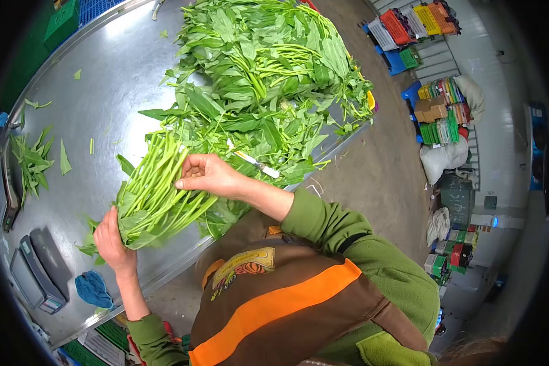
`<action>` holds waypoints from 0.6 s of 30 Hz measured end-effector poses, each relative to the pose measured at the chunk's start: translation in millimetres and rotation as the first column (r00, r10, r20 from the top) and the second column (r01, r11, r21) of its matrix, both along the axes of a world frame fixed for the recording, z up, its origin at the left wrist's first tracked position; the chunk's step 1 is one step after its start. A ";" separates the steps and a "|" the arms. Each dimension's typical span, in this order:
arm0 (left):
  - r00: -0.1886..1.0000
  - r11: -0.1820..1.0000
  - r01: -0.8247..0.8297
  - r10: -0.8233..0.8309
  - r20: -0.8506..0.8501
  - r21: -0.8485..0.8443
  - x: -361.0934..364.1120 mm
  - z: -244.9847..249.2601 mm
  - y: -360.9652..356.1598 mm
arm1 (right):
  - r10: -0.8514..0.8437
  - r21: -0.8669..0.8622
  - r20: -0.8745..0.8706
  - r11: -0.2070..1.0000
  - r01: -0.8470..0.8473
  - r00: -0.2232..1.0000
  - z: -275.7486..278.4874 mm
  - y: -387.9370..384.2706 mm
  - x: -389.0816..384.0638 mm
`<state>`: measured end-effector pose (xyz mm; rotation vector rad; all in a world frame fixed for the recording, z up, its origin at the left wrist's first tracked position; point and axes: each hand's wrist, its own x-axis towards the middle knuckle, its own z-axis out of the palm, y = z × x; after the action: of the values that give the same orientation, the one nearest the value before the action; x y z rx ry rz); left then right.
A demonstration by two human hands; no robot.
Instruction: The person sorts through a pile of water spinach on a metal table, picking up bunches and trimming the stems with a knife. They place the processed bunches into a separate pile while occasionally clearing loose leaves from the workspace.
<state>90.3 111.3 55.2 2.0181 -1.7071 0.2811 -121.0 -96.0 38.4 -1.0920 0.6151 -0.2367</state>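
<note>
A bunch of water spinach [158, 189], with long pale-green stems and leaves at its lower end, lies over the metal table's near side. My left hand [114, 243] is closed round the leafy lower left end of the bunch. At the stems' right side, my right hand [210, 175] is closed in a pinch, thumb and fingers on several stems. A slim white-ended tool, perhaps a knife [267, 169], rests on loose leaves just beyond my right wrist. Behind my hands a big heap of water spinach [262, 61] covers the far right of the table.
The metal table [113, 79] carries leaf scraps, a small leaf pile [33, 158], a blue cloth [94, 289] and a dark scale-like device [36, 274]. Green crates [61, 25] stand beyond its far edge. Stacked coloured crates [402, 27] line the wall at right.
</note>
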 end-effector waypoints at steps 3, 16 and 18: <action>0.995 0.998 -0.056 0.055 -0.081 -0.015 -4.4 -9.9 2.0 | 0.014 0.005 -0.029 1.000 -0.013 0.999 3.3 -1.5 -0.9; 0.962 0.991 -0.098 0.119 -0.245 0.095 -17.1 -17.6 9.0 | 0.107 -0.200 0.055 0.975 -0.094 0.993 8.0 -13.1 -2.7; 0.966 0.993 -0.081 0.101 -0.237 0.091 -16.7 -19.8 10.7 | 0.141 -0.288 0.051 0.950 -0.120 0.989 9.1 -17.7 -5.2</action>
<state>73.6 122.0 35.5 2.0956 -1.4996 -0.0048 -126.3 -113.8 47.5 -1.3914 0.4511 -0.2527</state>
